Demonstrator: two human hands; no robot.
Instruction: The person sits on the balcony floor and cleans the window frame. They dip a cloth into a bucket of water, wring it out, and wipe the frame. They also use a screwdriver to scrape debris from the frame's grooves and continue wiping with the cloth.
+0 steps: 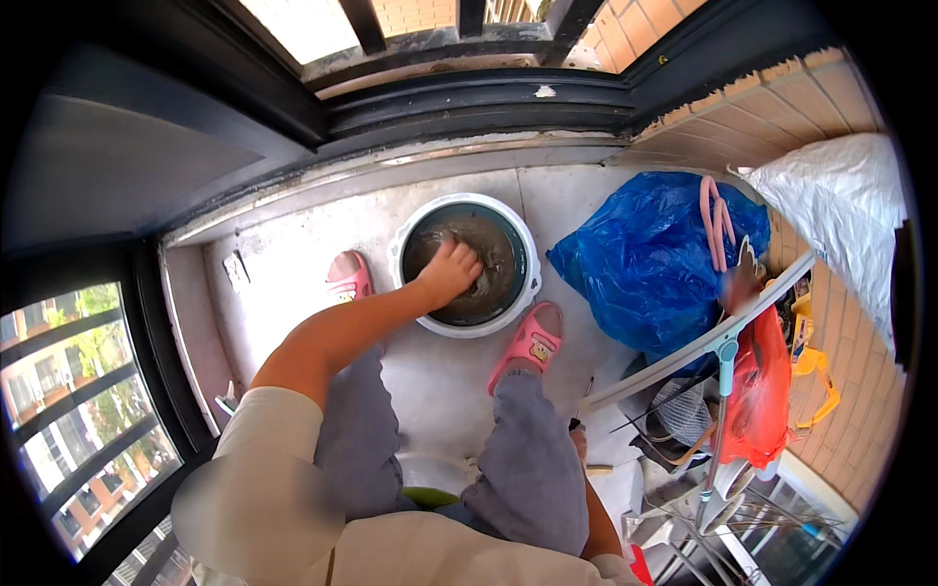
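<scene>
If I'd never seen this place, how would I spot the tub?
Start at the dark window frame, then come down to the pale floor, where two pink slippers show. Between them sits the round tub, white-rimmed, with the left hand at its murky brown water. Unlike the crumpled blue bag on its right, it is round and open-topped.

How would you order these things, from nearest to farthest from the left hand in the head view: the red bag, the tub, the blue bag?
From the left hand:
1. Tub: directly under the hand.
2. Blue bag: to the right of the tub.
3. Red bag: farther right, past the blue bag.
</scene>
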